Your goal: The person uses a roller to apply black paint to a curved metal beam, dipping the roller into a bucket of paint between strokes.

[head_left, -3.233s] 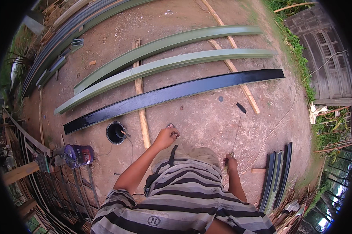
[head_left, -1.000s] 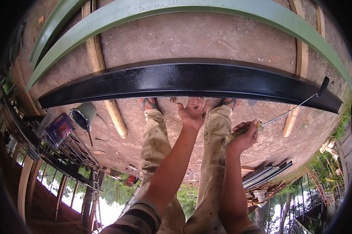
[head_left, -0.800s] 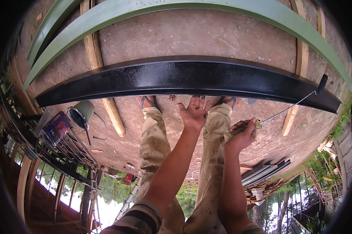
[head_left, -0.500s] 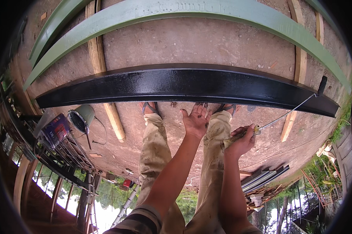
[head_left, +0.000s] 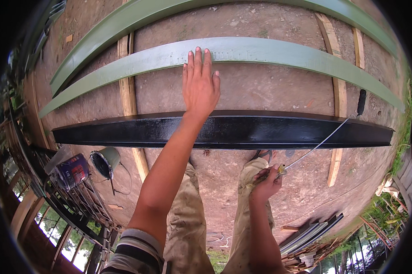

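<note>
My left hand (head_left: 200, 86) is stretched out flat over the near green beam (head_left: 270, 49), fingers together and pointing away from me. Its fingertips lie on or just above the green face; I cannot tell whether they touch. Below that arm runs a glossy black steel beam (head_left: 261, 130), lying across the view close to my feet. In my right hand (head_left: 266, 181) is the handle of a paint roller (head_left: 316, 145), fingers wrapped round it. The roller's thin metal rod slants up to the right across the black beam. Its dark roller head (head_left: 361, 102) is beyond the beam's far edge.
Wooden battens (head_left: 336, 91) lie under the beams on the dirt ground. Another green beam (head_left: 124, 23) lies farther off. At left are a paint bucket (head_left: 112, 157) with a stick in it and a purple container (head_left: 72, 171). Stacked metal profiles (head_left: 313, 233) lie at lower right.
My left hand has moved from palm up before the black beam forward to the green beam, palm now down. The roller in my right hand has shifted slightly left. The view has tilted farther forward.
</note>
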Tool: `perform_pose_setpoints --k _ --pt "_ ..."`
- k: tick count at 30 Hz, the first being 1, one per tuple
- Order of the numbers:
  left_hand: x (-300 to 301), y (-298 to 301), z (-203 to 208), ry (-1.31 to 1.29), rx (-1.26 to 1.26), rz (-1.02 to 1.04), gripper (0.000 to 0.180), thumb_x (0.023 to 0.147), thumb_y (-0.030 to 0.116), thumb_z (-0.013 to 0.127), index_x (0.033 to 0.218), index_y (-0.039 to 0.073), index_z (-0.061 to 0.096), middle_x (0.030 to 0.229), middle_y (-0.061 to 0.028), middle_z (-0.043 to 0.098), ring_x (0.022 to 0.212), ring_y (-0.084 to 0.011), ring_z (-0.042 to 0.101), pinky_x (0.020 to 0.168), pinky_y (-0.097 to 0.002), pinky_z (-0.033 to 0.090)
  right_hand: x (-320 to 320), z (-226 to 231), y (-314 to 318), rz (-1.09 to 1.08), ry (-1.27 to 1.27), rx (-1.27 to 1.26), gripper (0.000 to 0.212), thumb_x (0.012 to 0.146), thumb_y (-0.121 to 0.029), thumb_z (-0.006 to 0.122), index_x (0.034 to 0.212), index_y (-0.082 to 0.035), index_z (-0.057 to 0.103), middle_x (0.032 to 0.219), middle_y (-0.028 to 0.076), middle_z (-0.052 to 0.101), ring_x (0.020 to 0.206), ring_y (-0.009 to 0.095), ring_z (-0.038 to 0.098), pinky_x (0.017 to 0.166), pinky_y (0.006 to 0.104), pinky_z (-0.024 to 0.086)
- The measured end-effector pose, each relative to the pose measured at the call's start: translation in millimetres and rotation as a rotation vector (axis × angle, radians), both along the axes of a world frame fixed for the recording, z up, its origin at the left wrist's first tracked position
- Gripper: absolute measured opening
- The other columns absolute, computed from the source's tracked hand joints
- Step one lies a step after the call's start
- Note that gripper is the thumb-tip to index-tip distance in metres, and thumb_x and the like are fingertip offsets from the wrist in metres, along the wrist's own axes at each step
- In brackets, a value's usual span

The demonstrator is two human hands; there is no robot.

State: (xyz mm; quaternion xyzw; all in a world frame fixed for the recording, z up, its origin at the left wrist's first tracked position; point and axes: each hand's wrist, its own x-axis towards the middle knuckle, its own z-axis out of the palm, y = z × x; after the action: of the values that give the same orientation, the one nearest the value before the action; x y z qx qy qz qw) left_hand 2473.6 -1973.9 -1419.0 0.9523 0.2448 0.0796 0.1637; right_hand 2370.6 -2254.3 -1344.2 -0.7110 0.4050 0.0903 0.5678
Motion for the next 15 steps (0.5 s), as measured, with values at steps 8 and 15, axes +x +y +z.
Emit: perform_pose_setpoints --k 8,15 --pt "19 8 -32 0.235 0.144 -0.135 0.071 0.104 0.043 0.050 0.163 0.009 0.026 0.169 -0.0160 0.025 0.156 -0.0365 0.023 0.126 -0.0532 0.020 -2 5 2 0.060 -0.029 -0.036 0.033 0.104 -0.028 0.060 0.083 -0.004 0.054 0.062 0.003 0.055 0.052 0.012 0.052 0.050 0.0271 0.043" --pt "3 8 -31 0.154 0.075 -0.034 0.068 0.104 0.036 0.050 0.161 0.006 0.030 0.166 -0.0197 0.029 0.154 -0.0373 0.027 0.125 -0.0530 0.022 -1 2 0 0.026 -0.018 -0.048 0.038 0.105 -0.032 0.060 0.081 -0.003 0.055 0.062 0.004 0.054 0.051 0.013 0.051 0.050 0.0273 0.042"
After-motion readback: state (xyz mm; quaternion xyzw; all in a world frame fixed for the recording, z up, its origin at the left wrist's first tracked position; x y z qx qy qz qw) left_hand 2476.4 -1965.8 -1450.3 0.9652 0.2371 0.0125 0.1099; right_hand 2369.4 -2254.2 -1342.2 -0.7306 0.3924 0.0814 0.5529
